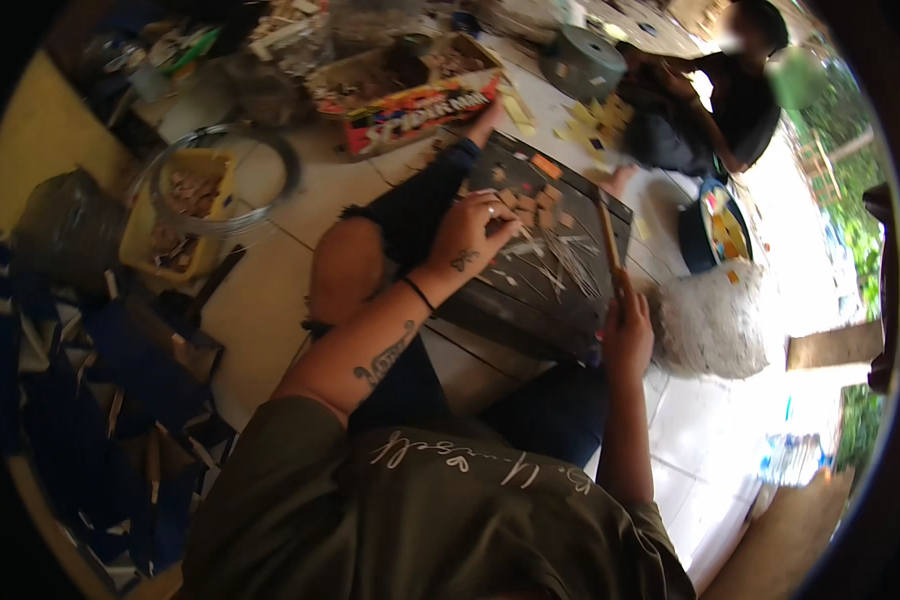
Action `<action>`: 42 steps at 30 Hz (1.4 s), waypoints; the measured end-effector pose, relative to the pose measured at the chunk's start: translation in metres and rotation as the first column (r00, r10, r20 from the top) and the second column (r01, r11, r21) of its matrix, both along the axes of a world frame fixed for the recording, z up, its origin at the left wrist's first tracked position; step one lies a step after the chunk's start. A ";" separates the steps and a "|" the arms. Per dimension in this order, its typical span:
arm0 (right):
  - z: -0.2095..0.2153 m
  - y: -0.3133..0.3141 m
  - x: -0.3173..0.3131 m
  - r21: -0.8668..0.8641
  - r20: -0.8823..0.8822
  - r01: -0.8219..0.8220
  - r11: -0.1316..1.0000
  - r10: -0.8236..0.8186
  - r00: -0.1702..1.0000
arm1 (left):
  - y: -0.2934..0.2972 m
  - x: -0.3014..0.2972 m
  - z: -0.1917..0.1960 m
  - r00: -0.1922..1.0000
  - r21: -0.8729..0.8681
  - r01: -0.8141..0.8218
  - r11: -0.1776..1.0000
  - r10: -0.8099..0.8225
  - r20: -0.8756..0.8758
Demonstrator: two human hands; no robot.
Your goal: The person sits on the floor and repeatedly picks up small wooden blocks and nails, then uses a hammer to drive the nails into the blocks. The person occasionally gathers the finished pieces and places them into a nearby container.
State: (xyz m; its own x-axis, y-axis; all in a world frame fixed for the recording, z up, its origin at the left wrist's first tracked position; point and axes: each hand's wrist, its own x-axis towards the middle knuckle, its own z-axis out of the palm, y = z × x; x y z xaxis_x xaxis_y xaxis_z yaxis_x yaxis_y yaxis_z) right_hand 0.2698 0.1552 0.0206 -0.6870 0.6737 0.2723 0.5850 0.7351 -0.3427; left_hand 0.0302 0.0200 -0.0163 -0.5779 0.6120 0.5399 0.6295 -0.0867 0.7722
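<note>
A low dark wooden bench [500, 315] stands between my legs. Small square brown wooden pieces [545, 200] and an orange piece [546, 165] lie on its far part, with thin pale wire lengths [570, 262] scattered nearer. My left hand [473, 232] is over the bench's left side, beside the wooden pieces. Its thumb and fingers are pinched together; whatever is between them is too small to make out. My right hand [628, 335] grips the wooden handle of a hammer [610, 235] at the bench's right edge, the handle pointing away from me.
Left are a coil of wire [285, 180], a yellow basket [175, 262] of wooden bits and dark blue pieces [140, 350]. A printed box [420, 118] stands beyond my foot. A white sack [715, 325] and blue tub [688, 240] are right. Another person [745, 90] sits far right.
</note>
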 end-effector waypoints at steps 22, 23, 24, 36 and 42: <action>-0.023 0.018 -0.068 0.168 0.127 -0.170 0.971 0.150 0.981 | -0.091 -0.101 -0.050 0.718 0.114 -0.454 0.884 0.287 0.634; -0.024 0.019 -0.072 0.161 0.120 -0.163 0.974 0.144 0.982 | -0.074 -0.092 -0.043 0.803 0.073 -0.397 0.915 0.308 0.511; -0.023 0.021 -0.074 0.141 0.110 -0.174 0.975 0.159 0.981 | -0.061 -0.082 -0.036 0.875 0.065 -0.312 0.948 0.260 0.409; -0.009 0.030 -0.059 -0.298 -0.263 -0.162 0.941 0.082 0.961 | 0.028 -0.051 0.001 0.927 -0.416 -0.111 0.903 -0.057 -0.371; -0.017 0.024 -0.052 -0.588 -0.482 -0.232 0.775 -0.106 0.870 | 0.024 -0.041 0.004 0.944 -0.377 -0.134 0.916 0.002 -0.330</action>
